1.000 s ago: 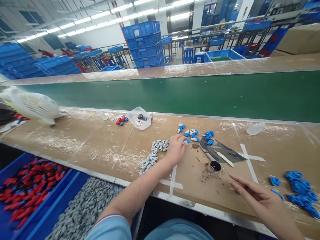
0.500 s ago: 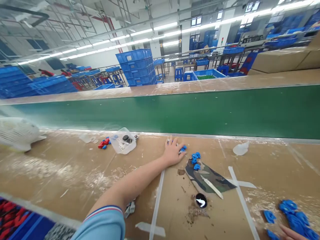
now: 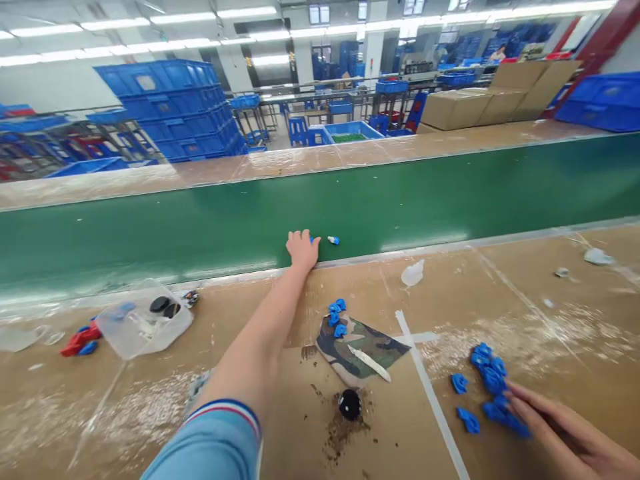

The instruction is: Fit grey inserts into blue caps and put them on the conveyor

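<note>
My left hand [image 3: 303, 251] is stretched out over the green conveyor belt [image 3: 225, 223], thumb apart from the fingers. A bit of blue shows between thumb and forefinger, mostly covered by the hand. Just right of it, a small blue-and-white piece [image 3: 333, 240] lies on the belt. At the lower right, my right hand [image 3: 565, 433] has thumb and forefinger closed at a pile of small blue plastic parts [image 3: 493, 380]. The fingertips seem to pinch one of them. Two loose parts [image 3: 469, 420] lie left of the pile.
A camouflage cloth [image 3: 360, 347] bears a white knife-like tool [image 3: 370, 363] and a few blue parts [image 3: 340, 330]. Nearer stands a round black pot [image 3: 349, 405] amid dark stains. Left are a clear plastic tub [image 3: 145, 327] and red parts [image 3: 77, 340]. Blue crates [image 3: 175, 113] rise beyond the belt.
My left hand has moved forward from the cardboard tabletop onto the belt; the blue pieces beside it left the tabletop. My right hand shows more at the pile. The view has swung right.
</note>
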A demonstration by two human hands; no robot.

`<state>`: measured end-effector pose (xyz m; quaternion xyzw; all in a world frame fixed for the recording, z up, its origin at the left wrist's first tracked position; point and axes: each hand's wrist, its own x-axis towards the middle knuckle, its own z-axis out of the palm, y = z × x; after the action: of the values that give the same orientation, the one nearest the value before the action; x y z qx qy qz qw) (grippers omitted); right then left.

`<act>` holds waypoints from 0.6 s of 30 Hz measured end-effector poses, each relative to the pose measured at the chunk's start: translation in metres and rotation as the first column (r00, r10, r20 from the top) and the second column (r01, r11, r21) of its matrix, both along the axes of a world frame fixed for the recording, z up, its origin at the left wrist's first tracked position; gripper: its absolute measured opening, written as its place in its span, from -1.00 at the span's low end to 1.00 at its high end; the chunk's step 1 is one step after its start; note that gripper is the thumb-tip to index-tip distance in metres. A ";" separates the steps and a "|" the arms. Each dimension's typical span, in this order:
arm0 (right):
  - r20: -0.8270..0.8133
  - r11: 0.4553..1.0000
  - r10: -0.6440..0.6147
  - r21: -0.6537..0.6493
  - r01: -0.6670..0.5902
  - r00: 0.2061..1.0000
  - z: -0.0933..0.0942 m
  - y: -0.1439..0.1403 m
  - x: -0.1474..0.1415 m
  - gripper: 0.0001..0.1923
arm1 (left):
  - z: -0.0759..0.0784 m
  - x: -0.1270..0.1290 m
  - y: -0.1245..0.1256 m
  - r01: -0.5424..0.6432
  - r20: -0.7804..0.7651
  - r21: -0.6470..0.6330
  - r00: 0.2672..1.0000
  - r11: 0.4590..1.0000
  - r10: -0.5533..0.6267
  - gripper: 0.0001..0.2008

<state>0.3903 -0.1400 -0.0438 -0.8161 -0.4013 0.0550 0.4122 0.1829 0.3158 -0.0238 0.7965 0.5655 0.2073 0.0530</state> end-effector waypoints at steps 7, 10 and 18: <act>-0.035 0.980 -0.196 -0.032 0.195 0.980 0.008 -0.008 0.001 -0.55 | 0.015 -0.051 -0.043 0.119 0.146 0.056 0.981 0.991 -0.126 -0.61; -0.017 0.988 -0.140 -0.061 0.138 0.990 0.007 -0.007 -0.003 -0.57 | 0.027 -0.088 -0.079 0.239 0.184 0.083 0.950 0.967 -0.251 -0.63; -0.024 0.963 0.263 -0.056 -0.264 0.965 0.012 0.007 -0.041 -0.67 | 0.022 -0.183 -0.228 0.209 0.418 0.032 0.886 0.977 -0.203 -0.62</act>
<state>0.3490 -0.1329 -0.0316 -0.7668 -0.5010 0.1276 0.3805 -0.0003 0.0880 -0.0014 0.7885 0.4547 0.3627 0.2001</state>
